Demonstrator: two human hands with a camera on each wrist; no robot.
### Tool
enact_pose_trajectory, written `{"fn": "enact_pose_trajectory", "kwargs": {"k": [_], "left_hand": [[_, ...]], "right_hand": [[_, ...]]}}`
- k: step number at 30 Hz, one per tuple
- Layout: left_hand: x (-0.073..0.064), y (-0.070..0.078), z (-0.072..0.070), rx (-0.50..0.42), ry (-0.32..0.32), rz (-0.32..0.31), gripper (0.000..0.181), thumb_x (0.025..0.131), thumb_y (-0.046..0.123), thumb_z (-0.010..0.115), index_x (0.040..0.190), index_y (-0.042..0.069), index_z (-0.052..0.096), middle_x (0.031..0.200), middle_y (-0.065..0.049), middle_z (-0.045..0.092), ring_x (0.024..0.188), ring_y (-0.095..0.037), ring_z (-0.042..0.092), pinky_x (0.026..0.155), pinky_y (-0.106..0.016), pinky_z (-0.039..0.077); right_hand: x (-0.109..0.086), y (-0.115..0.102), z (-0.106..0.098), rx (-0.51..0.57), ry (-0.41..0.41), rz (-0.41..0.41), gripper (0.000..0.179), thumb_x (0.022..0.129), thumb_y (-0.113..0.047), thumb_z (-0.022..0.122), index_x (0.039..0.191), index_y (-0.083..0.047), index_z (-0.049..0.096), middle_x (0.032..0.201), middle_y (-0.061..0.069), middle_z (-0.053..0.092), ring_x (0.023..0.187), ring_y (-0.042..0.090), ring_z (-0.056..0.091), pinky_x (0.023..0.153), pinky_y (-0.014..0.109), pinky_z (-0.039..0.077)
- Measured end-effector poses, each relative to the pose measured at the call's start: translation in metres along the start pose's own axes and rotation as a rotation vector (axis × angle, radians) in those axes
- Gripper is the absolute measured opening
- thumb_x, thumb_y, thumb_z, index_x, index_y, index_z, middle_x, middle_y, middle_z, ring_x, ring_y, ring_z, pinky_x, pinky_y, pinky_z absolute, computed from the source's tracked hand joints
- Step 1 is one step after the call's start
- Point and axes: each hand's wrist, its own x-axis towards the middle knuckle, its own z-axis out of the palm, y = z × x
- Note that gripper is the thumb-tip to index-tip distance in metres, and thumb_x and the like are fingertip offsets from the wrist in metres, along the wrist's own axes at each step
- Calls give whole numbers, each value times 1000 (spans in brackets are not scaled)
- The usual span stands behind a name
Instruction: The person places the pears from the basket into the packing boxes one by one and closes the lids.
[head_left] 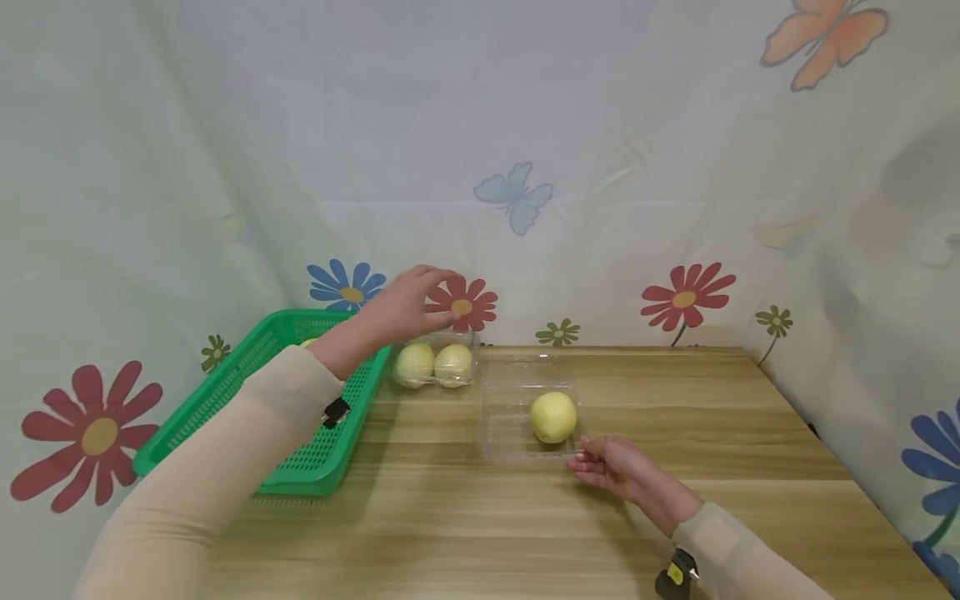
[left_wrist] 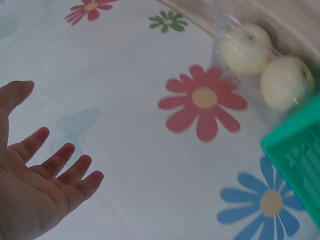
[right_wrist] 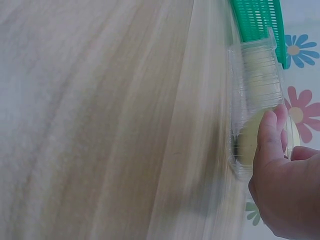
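My left hand [head_left: 408, 308] is raised over a clear plastic box with two pale yellow apples [head_left: 453, 365] inside, at the back of the table. Its fingers are spread with nothing between them, and the left wrist view shows the bare palm [left_wrist: 37, 195]. To the right lies a second clear plastic box [head_left: 506, 425] with its lid folded back. One pale yellow apple [head_left: 553, 417] sits in its right half. At the front right corner of this box, my right hand [head_left: 615, 468] pinches the rim, fingertips close beside the apple in the right wrist view.
A green perforated basket [head_left: 352, 417] stands on the left, beside the filled box; a bit of yellow fruit [head_left: 308, 342] shows in it behind my left forearm. The wooden table [head_left: 450, 533] ends at a printed cloth backdrop [head_left: 615, 275] behind and at the sides.
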Motion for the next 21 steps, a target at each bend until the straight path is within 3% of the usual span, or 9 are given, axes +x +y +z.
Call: {"fn": "enact_pose_trajectory", "kwargs": {"k": [8, 14, 21], "left_hand": [[-14, -44, -22, 52, -35, -68, 76, 96, 34, 70, 159, 11, 35, 164, -23, 31, 151, -45, 33, 118, -64, 38], [-19, -79, -31, 31, -26, -130, 79, 96, 35, 69, 159, 5, 31, 163, -30, 28, 147, -50, 34, 116, -68, 36], [-28, -117, -41, 19, -20, -185, 81, 98, 33, 66, 158, -5, 28, 162, -36, 24, 150, -55, 22, 119, -71, 27]], "right_hand": [[3, 2, 0, 3, 4, -1, 21, 110, -11, 38, 105, 3, 53, 81, 0, 66, 75, 7, 70, 74, 20, 62], [2, 2, 0, -6, 9, 3, 22, 110, -11, 39, 108, 6, 53, 82, 1, 66, 76, 8, 71, 76, 21, 62], [1, 2, -1, -6, -6, -2, 22, 110, -11, 39, 105, 4, 54, 82, 0, 66, 76, 7, 71, 76, 21, 62]]}}
